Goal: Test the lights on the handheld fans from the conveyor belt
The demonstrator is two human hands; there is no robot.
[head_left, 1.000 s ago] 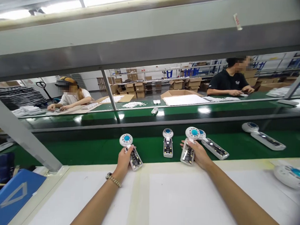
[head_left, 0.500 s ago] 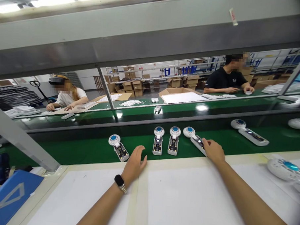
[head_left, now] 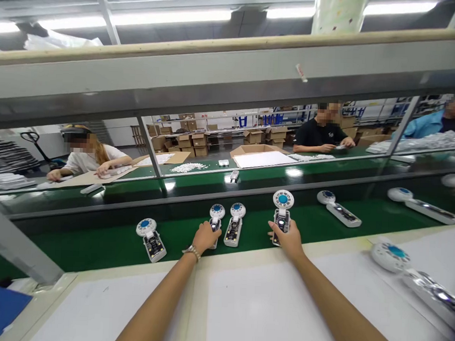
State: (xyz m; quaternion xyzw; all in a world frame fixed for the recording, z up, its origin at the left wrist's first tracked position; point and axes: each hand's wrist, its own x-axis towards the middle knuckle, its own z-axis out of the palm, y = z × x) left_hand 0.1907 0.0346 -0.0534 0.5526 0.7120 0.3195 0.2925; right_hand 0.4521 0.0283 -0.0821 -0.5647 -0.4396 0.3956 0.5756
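My left hand is closed over the handle of a white round-headed device standing on the green belt; its fingers cover most of the exposed circuit board. In my right hand is a similar device, its blue-centred head pointing away from me and its handle pinched between thumb and fingers. Between my hands lies another such device, touched by neither. One more rests tilted on the belt, left of my left hand.
Further devices lie on the belt to the right, and a large one rests on the white-covered bench. A metal post stands at left. Across the line, people work near cardboard boxes and a pile of small white parts.
My left hand has moved forward and closed on a device. My right hand has drawn its device left and turned it more upright. The view has shifted to the right.
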